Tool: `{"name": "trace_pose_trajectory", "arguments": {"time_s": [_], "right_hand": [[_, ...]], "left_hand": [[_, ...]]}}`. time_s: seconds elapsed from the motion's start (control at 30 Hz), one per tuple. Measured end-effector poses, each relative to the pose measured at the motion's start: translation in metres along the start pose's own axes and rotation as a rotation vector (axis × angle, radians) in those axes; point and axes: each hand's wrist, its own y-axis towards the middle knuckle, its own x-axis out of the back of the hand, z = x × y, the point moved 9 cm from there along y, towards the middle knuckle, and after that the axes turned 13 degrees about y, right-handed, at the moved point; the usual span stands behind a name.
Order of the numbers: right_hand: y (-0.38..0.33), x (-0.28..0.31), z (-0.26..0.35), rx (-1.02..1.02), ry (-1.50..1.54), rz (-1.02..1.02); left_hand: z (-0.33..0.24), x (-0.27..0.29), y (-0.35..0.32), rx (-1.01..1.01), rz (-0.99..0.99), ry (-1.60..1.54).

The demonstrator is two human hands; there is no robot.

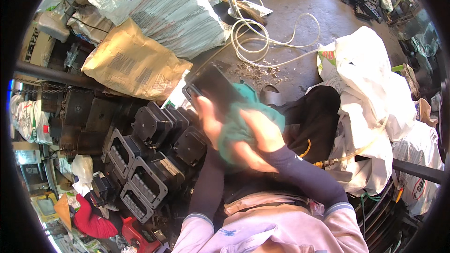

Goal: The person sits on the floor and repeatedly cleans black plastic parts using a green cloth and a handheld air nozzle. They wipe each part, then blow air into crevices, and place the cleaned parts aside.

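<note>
In front of my body, my left hand [209, 121] grips a black rectangular box-shaped housing [216, 88] with a rim at its far left end. My right hand [264, 132] is closed on a bunched green cloth [251, 96], which presses against the near right part of the housing. Motion blurs both hands, and the cloth hides part of the housing. Left of my left forearm, several similar black housings [152, 124] are piled together, some showing open rectangular frames [140, 178].
A brown paper sack [131, 63] and a large white sack [164, 14] lie at the far left. A pale hose [255, 61] coils on the floor beside a broom [251, 11]. White sacks [361, 89] stand on the right, with a brass hose fitting [326, 163] near my right forearm.
</note>
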Motion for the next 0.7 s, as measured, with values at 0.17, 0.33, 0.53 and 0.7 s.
{"name": "trace_pose_trajectory", "arguments": {"time_s": [0.17,0.33,0.53,0.7], "right_hand": [[0.017,0.001,-0.030,-0.517,0.676,0.018],[0.012,-0.005,-0.019,-0.053,0.445,0.115],[-0.073,-0.030,-0.081,-0.277,0.218,0.326],[-0.087,0.051,-0.125,-0.415,-0.339,0.009]], "left_hand": [[-0.017,-0.022,-0.016,-0.352,0.630,0.476],[0.024,-0.015,-0.017,0.124,0.402,-0.506],[-0.042,-0.007,-0.009,-0.201,0.155,-0.034],[-0.073,-0.015,0.023,-0.151,0.300,-0.216]]}}
